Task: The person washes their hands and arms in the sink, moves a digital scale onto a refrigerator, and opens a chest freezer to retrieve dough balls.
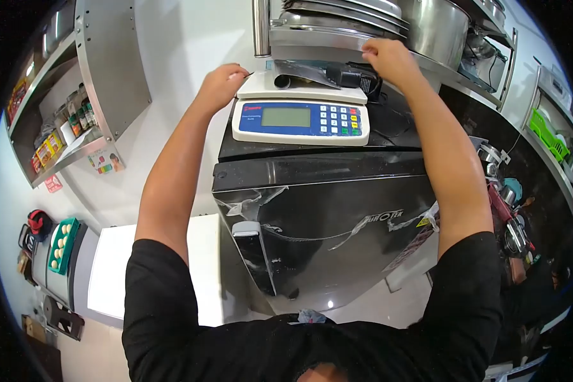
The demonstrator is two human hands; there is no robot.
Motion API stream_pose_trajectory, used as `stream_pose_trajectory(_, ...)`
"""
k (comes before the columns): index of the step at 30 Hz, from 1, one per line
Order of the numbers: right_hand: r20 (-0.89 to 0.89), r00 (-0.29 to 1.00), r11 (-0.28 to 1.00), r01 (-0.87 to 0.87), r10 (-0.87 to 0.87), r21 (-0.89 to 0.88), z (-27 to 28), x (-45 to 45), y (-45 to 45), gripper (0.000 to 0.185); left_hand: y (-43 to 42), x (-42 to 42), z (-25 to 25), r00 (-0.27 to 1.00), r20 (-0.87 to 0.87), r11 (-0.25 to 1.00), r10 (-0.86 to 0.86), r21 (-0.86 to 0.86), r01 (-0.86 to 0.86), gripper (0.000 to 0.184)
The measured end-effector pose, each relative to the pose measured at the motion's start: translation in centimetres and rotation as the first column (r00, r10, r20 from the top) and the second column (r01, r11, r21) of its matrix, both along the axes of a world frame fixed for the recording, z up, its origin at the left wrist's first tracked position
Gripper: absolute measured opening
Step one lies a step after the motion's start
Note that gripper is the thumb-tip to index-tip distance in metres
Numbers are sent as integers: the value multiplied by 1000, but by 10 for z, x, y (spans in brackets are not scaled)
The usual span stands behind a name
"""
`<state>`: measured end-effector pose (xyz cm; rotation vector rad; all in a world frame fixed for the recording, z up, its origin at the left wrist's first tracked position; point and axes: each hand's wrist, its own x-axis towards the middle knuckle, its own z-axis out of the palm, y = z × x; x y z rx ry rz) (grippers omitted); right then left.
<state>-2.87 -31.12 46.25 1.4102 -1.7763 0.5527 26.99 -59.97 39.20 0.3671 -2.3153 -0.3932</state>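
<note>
A white and blue digital scale (pixel 301 122) rests on top of a black fridge (pixel 337 229). On its platform lie a dark curved piece (pixel 305 71) and a black adapter-like block (pixel 344 76). My left hand (pixel 223 86) is at the platform's back left corner, fingers curled together; a small dark thing shows at its fingertips, too small to name. Above and behind the black block, my right hand (pixel 388 58) is raised with fingers pinched near the edge of the steel shelf; whatever it may hold is hidden.
Stacked metal trays (pixel 344 22) and a large steel pot (pixel 434 32) stand on the shelf above. A metal cabinet (pixel 111 63) hangs at left. Lower left are a white surface (pixel 204 267) and a green egg tray (pixel 63 246). Utensils (pixel 516 235) hang at right.
</note>
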Motion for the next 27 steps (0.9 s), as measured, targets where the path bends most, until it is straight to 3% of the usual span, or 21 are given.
stream_pose_trajectory(2,24,994,984,-99,104,-146,3,8,8,25,23,17,-15,967,-253,991,1,-130,-35,29)
stream_pose_trajectory(3,35,994,985,-102,108,-138,8,10,10,25,31,24,-17,928,-373,980,-9,-189,-67,27)
stream_pose_trajectory(5,129,952,927,-231,279,-297,15,17,15,22,45,41,-20,927,-375,964,-7,-249,-94,26)
stream_pose_trajectory(6,151,948,931,-232,282,-280,14,27,17,22,52,53,-23,921,-389,940,-13,-319,-122,25)
stream_pose_trajectory(8,-102,935,824,-349,341,-446,16,71,20,18,62,86,-24,919,-394,912,-5,-379,-157,23)
stream_pose_trajectory(9,-88,932,827,-354,353,-437,15,104,23,18,67,106,-23,929,-370,879,-23,-449,-157,22)
stream_pose_trajectory(11,184,773,748,-479,607,-460,5,174,35,14,75,148,-25,946,-318,799,-57,-583,-147,21)
stream_pose_trajectory(12,197,746,745,-529,636,-406,2,208,41,13,78,170,-29,951,-309,808,-32,-568,-157,21)
stream_pose_trajectory(14,247,684,722,-602,686,-341,-23,274,43,12,82,220,-45,959,-262,921,-110,-389,-1,18)
stream_pose_trajectory(17,33,769,769,-639,638,25,-71,370,51,16,82,297,-98,971,-214,987,-106,-137,78,18)
stream_pose_trajectory(20,401,522,529,-842,753,104,-170,460,27,14,87,369,-176,983,-169,972,-66,211,102,21)
stream_pose_trajectory(21,546,418,460,-885,726,65,-221,480,11,14,89,394,-214,986,-160,939,-46,330,98,23)
stream_pose_trajectory(22,783,379,536,-842,493,70,-276,503,-9,15,93,425,-250,985,-169,866,-16,491,98,24)
stream_pose_trajectory(23,839,392,649,-758,376,63,-355,514,-38,21,99,452,-285,983,-183,770,20,630,102,25)
stream_pose_trajectory(24,684,597,782,-620,420,62,-447,518,-63,31,104,478,-323,974,-201,681,100,728,80,28)
stream_pose_trajectory(25,790,611,822,-474,50,314,-539,519,-66,38,112,509,-362,965,-198,575,174,816,64,31)
stream_pose_trajectory(26,912,304,794,-463,-276,394,-612,518,-66,40,124,533,-395,968,-154,507,198,862,33,31)
stream_pose_trajectory(27,833,-54,746,-481,-551,462,-651,520,-66,44,136,556,-418,969,-111,440,221,898,3,31)
